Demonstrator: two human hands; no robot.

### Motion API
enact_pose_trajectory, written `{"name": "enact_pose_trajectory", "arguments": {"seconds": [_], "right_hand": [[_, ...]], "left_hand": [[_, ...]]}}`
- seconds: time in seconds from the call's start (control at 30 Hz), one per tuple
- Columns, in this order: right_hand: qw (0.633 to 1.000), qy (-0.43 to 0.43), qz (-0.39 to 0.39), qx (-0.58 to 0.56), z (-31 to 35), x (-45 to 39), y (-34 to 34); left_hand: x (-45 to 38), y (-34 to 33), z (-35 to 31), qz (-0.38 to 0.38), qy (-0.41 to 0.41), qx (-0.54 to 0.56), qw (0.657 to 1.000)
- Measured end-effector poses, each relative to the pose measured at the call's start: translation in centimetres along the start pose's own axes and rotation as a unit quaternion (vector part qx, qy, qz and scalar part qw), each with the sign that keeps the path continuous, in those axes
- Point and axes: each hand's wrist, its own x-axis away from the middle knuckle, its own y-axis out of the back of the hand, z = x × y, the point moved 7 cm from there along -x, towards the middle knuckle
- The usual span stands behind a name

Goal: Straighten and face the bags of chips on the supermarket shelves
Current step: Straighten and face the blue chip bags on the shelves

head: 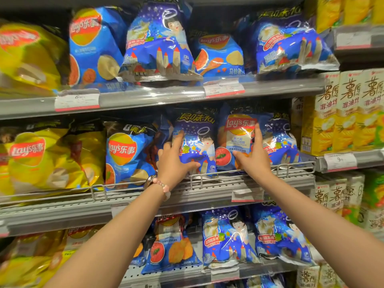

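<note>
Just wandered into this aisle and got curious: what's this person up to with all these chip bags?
A person is tidying bags of chips on the middle shelf. The left hand grips a dark blue bag with a cartoon angel, fingers on its left edge and thumb across its lower front. The right hand holds a Lay's bag with a tomato picture beside it, upright and facing out. Both bags stand just behind the shelf's wire rail. Neighbouring yellow and blue bags lean unevenly.

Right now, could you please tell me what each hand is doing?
Left hand: holding the dark blue chip bag, thumb curled under it.
Right hand: holding the Lay's bag by its right edge.
</note>
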Motion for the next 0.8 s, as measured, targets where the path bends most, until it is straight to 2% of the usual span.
{"name": "enact_pose_trajectory", "arguments": {"seconds": [0.27, 0.57, 0.63, 0.8], "right_hand": [[0.997, 0.025, -0.025, -0.069, -0.2, 0.1, 0.3], [0.995, 0.043, -0.03, -0.09, 1.4, -1.3, 2.3], [0.995, 0.049, -0.033, -0.077, 1.8, -1.5, 3.2], [0.997, 0.053, -0.026, -0.047, 2.2, -1.7, 4.6]], "left_hand": [[0.2, 2.0, -1.3, -0.055, -0.044, -0.056, 0.996], [-1.7, 3.1, -0.8, -0.037, -0.035, -0.038, 0.998], [-2.3, 3.4, -0.6, -0.035, -0.035, -0.002, 0.999], [-3.3, 3.5, -0.8, 0.009, 0.005, 0.215, 0.977]]}}
